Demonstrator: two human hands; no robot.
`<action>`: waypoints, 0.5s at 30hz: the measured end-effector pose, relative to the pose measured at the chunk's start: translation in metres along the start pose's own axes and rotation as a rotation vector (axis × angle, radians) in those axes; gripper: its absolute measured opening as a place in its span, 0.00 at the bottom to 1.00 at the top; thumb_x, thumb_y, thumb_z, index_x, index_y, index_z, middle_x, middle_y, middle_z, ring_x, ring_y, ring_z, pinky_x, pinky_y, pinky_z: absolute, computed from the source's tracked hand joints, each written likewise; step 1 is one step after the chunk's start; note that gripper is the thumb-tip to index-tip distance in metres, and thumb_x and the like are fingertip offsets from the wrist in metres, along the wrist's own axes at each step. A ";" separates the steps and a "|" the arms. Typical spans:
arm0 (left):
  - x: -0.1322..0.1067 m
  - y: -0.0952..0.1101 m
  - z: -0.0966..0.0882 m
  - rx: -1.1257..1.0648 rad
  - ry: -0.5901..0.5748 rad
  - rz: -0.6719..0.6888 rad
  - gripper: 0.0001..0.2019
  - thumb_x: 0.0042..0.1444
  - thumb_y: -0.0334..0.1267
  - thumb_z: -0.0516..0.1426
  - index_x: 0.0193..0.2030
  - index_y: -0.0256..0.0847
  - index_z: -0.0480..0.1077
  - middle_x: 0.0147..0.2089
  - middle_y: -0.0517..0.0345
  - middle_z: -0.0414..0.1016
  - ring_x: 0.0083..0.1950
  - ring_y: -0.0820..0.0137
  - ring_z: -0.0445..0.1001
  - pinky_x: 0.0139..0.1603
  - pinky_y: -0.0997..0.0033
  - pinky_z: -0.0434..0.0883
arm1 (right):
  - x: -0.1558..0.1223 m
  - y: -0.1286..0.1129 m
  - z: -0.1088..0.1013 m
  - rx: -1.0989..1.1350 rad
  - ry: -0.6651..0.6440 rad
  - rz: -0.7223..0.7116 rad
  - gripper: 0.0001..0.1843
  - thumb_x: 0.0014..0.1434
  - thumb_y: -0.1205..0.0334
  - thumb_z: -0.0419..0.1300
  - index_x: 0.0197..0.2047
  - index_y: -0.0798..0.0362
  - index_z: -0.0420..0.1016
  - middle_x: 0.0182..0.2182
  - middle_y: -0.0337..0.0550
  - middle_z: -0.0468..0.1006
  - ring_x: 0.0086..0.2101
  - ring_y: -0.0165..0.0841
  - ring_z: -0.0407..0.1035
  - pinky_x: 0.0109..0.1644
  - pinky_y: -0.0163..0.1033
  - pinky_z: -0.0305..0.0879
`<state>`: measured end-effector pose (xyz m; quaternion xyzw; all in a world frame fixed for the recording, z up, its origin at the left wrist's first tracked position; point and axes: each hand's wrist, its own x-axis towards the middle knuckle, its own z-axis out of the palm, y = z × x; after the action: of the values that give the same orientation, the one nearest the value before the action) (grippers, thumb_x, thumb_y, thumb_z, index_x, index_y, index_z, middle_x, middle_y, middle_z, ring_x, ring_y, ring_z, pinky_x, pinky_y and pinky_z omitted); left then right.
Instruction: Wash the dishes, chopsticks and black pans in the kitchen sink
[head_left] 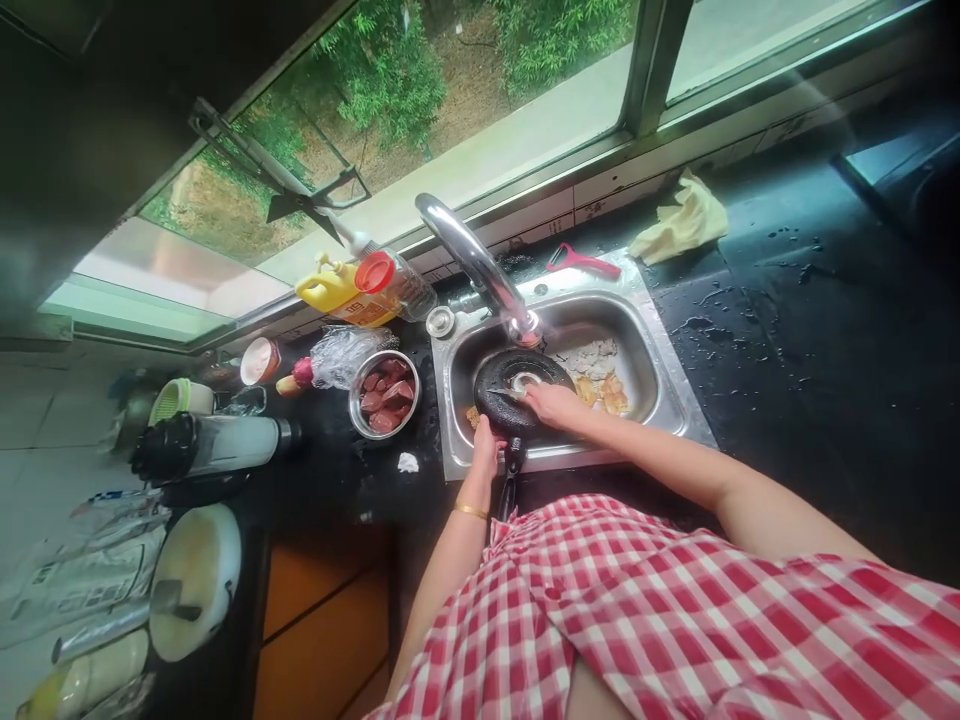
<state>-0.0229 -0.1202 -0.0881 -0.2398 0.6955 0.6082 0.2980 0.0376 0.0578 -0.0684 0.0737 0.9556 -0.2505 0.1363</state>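
A black frying pan [495, 385] is held over the left part of the steel sink [664, 400], its handle pointing toward my body. My left hand [486, 447] grips the pan at its near edge, close to the handle. On the pan's round face, near a pale ring at its middle, rests my right hand [551, 403]. Its fingers are bent and pressed together; whether a scrubber is under them I cannot make out. The chrome faucet [480, 255] arches over the pan. Soggy food scraps [604, 392] lie in the sink to the pan's right.
Left of the sink stands a steel bowl [385, 395] of raw meat chunks. A yellow jug [337, 290] and a red-lidded bottle [405, 285] are behind it. A red peeler [585, 262] lies on the sink's back rim, beside a yellowish cloth [682, 218].
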 end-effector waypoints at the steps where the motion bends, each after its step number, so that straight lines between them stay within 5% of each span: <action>1: -0.006 -0.003 -0.001 0.112 -0.017 0.048 0.17 0.61 0.47 0.53 0.49 0.36 0.68 0.37 0.52 0.75 0.37 0.69 0.75 0.44 0.65 0.73 | -0.005 0.000 -0.001 0.008 0.001 -0.051 0.23 0.69 0.55 0.38 0.61 0.54 0.60 0.47 0.55 0.74 0.45 0.40 0.72 0.48 0.41 0.63; 4: -0.027 -0.013 -0.002 0.509 -0.003 0.259 0.28 0.51 0.43 0.62 0.57 0.35 0.64 0.44 0.46 0.74 0.48 0.61 0.74 0.55 0.59 0.67 | -0.013 0.002 -0.003 -0.004 -0.033 -0.110 0.25 0.69 0.57 0.40 0.67 0.51 0.54 0.48 0.53 0.73 0.45 0.40 0.71 0.46 0.40 0.63; 8: -0.055 -0.025 -0.003 0.909 0.063 0.452 0.38 0.47 0.41 0.63 0.64 0.29 0.57 0.56 0.32 0.66 0.63 0.48 0.61 0.65 0.53 0.55 | -0.010 0.008 -0.003 -0.082 -0.056 -0.038 0.24 0.68 0.56 0.41 0.65 0.48 0.58 0.48 0.53 0.73 0.43 0.40 0.72 0.43 0.39 0.63; 12: -0.078 -0.029 -0.018 1.031 -0.020 0.458 0.33 0.52 0.42 0.60 0.63 0.37 0.58 0.59 0.34 0.65 0.62 0.50 0.64 0.62 0.56 0.58 | -0.009 0.011 -0.008 -0.088 -0.057 -0.045 0.23 0.68 0.57 0.43 0.64 0.50 0.58 0.46 0.53 0.75 0.43 0.40 0.72 0.43 0.39 0.62; 15: -0.088 -0.029 -0.035 1.098 -0.058 0.346 0.26 0.54 0.45 0.58 0.59 0.41 0.61 0.51 0.37 0.73 0.53 0.50 0.73 0.56 0.55 0.63 | -0.013 0.009 -0.012 -0.053 -0.054 -0.060 0.20 0.68 0.56 0.44 0.58 0.56 0.63 0.44 0.53 0.76 0.43 0.40 0.72 0.42 0.38 0.61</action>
<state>0.0552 -0.1618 -0.0441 0.0843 0.9299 0.2041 0.2941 0.0492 0.0707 -0.0588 0.0343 0.9596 -0.2311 0.1566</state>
